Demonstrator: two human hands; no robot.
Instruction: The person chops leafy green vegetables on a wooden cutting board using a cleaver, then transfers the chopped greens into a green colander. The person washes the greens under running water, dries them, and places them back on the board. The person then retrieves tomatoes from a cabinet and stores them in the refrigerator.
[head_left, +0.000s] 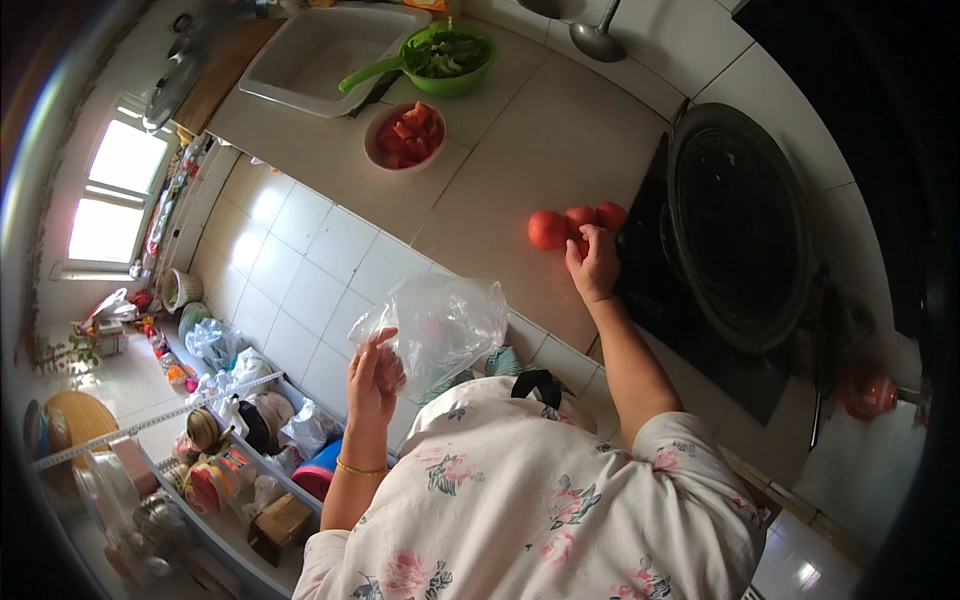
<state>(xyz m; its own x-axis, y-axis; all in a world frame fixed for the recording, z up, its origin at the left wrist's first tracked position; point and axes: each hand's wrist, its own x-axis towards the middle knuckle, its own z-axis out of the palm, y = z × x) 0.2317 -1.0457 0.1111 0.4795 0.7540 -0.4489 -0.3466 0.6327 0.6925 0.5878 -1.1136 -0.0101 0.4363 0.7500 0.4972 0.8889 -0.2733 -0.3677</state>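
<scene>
My left hand (373, 371) holds a thin clear plastic bag (457, 319) in front of my body. A faint reddish patch shows through the plastic, but I cannot tell what it is. Over the counter, the thumb and bent fingers of my right hand (596, 266) are around a red tomato (577, 250), which the hand partly covers. Just beyond it sit a larger tomato (548, 229), a middle tomato (580, 218) and a right-hand tomato (610, 216), grouped beside the black cooktop's edge.
A bowl of cut tomatoes (407, 136) and a green handled colander of leafy greens (448, 60) stand on the counter (517, 142) near a white sink (322, 56). A large dark pan lid (739, 225) rests over the cooktop (652, 300). Crowded shelves (247, 450) stand at lower left.
</scene>
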